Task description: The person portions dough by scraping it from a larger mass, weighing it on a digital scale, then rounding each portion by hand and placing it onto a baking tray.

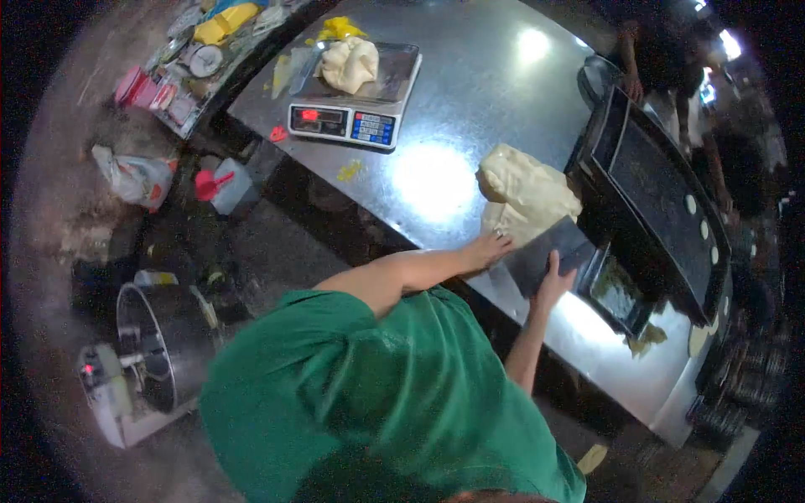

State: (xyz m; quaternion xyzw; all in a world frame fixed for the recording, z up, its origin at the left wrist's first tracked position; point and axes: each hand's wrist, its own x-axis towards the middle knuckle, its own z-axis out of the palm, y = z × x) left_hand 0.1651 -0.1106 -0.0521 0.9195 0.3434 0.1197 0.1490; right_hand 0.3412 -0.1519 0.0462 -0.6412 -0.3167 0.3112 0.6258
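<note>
L hand (489, 248): fingers spread wide and flat, holds nothing. Rests on the table (470, 92) at the near edge of the dough mass (527, 194).
R hand (553, 281): wrapped round the lower edge of the scraper (549, 250).
Scraper: flat rect. metal blade, dull grey, tilted. Top edge is against the dough, just right of the L fingertips.
Dough mass: pale cream, matte, lumpy w/ soft folds. Sits just past both hands; we can't tell if the L fingertips touch it.
Table: smooth sheet steel, shiny, w/ lamp glare beyond the L hand.
Scale (356, 117): well beyond the L hand. Flat steel pan, red display, blue keys.
Dough lump (349, 64): rounded, on the scale pan.
Tray (662, 197): right of the R hand. Black, rect., w/ small pale round discs along its far side.
Mixer bowl (159, 335): round steel, on the floor, back-left of the L arm.
</note>
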